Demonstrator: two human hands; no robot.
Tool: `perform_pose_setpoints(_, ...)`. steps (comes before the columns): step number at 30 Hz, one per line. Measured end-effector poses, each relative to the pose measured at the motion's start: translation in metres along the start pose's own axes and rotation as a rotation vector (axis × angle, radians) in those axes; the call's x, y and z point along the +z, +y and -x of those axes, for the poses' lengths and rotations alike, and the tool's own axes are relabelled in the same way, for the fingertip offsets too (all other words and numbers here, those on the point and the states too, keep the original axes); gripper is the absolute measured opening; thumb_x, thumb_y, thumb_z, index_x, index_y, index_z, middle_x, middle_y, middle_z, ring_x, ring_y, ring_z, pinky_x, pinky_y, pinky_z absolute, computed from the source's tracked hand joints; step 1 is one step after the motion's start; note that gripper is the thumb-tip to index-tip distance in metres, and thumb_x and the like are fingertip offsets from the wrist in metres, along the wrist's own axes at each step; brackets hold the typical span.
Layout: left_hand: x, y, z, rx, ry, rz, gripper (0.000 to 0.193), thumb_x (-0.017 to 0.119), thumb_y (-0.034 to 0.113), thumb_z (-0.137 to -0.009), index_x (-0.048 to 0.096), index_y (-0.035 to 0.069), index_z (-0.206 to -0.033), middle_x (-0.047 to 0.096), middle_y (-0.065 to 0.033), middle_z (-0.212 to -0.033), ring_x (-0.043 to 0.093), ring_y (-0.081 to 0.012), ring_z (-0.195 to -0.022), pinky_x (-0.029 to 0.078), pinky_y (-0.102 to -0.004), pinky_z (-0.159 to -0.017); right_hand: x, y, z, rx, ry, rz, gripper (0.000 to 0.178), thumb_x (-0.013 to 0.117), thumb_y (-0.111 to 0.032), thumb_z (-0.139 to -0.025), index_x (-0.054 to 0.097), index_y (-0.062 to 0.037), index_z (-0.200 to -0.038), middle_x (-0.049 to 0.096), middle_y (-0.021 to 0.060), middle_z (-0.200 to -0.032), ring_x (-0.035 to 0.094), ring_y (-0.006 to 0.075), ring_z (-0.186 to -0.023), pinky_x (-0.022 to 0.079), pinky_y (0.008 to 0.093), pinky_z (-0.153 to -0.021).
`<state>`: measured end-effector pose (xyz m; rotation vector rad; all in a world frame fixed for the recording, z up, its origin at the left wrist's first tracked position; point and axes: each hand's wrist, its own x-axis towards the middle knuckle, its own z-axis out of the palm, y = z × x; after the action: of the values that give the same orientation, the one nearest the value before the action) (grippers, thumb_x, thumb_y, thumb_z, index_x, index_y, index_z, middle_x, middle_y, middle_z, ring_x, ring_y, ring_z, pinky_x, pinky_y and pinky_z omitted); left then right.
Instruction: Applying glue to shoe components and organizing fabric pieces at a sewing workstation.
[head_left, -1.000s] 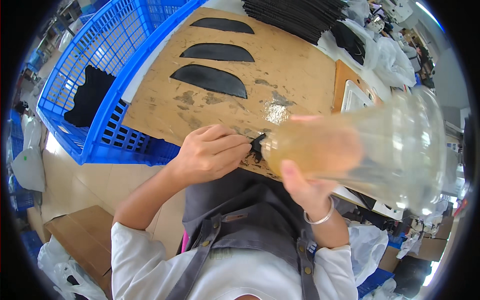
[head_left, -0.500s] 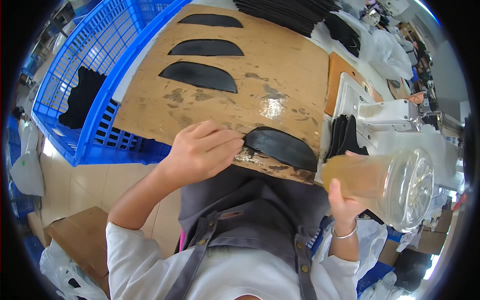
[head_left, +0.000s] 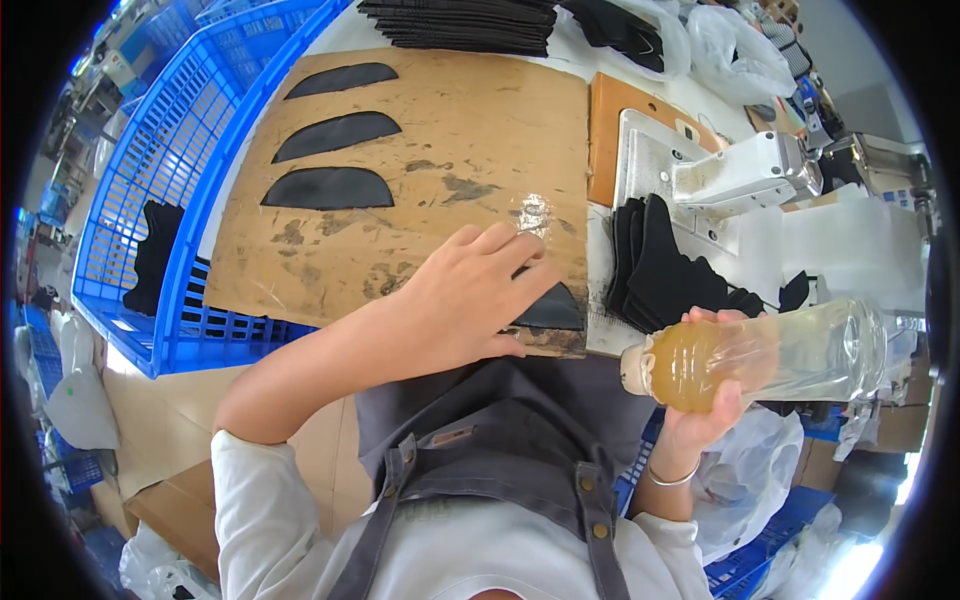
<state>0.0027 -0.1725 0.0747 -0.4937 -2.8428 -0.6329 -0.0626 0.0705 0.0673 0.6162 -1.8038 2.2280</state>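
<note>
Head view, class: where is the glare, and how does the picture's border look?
Head view: glare on the brown board, just beyond the left hand; head view: highlights on the translucent bottle in the right hand; head view: dark, rounded border at both sides.

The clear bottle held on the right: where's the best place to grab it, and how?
Probably around the bottle, at the amber-looking section behind its neck, coming from the near side, as the right hand does: thumb near, fingers far. The bottle is held sideways, neck pointing left, and that section looks slimmer than the base end.
</note>
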Motion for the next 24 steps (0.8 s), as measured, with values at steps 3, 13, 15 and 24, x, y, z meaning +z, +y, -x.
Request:
perform_pose_setpoints(3,-0.003,-0.004,-0.006,-0.022,-0.069,0.014,0.055,0.077,0.025,-0.068,0.054,0.009,-0.115,0.056,-0.0079,-0.115,0.050,-0.0285,-0.111,0.038,-0.0406,-0.096,-0.003,0.002,0.000,0.016,-0.007,-0.022,0.082,0.065,-0.043,-0.077,0.026,-0.0056,-0.138,0.049,0.0177,-0.112,0.060,0.0321,-0.095,0.050,0.0417,-0.083)
perform_pose_setpoints(13,-0.008,-0.015,-0.009,-0.022,-0.084,0.150,0.047,0.074,0.023,-0.073,0.057,0.007,-0.114,0.059,-0.0095,-0.110,0.051,-0.0313,-0.110,0.037,-0.0410,-0.098,-0.008,0.013,0.003,0.090,-0.124,-0.124,0.075,0.058,-0.044,-0.080,0.029,-0.0048,-0.139,0.048,0.0171,-0.114,0.057,0.0331,-0.100,0.048,0.0449,-0.088)
perform_pose_setpoints(15,-0.009,-0.015,-0.010,-0.061,-0.068,0.163,0.036,0.071,0.018,-0.075,0.058,0.006,-0.107,0.060,-0.0100,-0.105,0.053,-0.0320,-0.106,0.039,-0.0401,-0.095,-0.007,0.017,0.002,0.174,-0.217,-0.344,0.080,0.065,-0.041,-0.077,0.030,-0.0039,-0.138,0.049,0.0173,-0.111,0.058,0.0350,-0.098,0.049,0.0476,-0.089)
perform_pose_setpoints(24,-0.002,-0.017,-0.002,-0.079,0.103,0.268,0.018,0.070,0.008,-0.073,0.054,0.003,-0.079,0.059,-0.0101,-0.089,0.054,-0.0293,-0.088,0.044,-0.0383,-0.078,0.031,0.026,0.006,0.456,-0.432,-0.568,0.082,0.072,-0.040,-0.071,0.032,-0.0019,-0.132,0.052,0.0177,-0.103,0.062,0.0356,-0.091,0.046,0.0534,-0.094)
